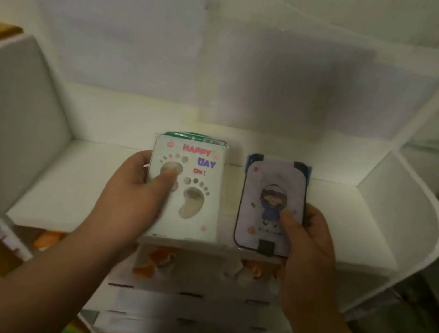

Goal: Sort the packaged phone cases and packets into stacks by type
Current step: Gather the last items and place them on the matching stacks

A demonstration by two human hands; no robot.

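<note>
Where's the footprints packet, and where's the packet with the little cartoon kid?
footprints packet [196, 191], head view, on its white front between the two footprints.
cartoon kid packet [271, 181], head view, on its pale front above the figure.

Dim, soft blur, warped edges

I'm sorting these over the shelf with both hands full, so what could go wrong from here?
1. The left hand holds the footprint packet with another green-edged item behind it; the back one could slip out unnoticed.
2. The right hand grips the cartoon phone case only at its lower right edge, so it may tip.
3. Dim light could cause mis-sorting.
</note>
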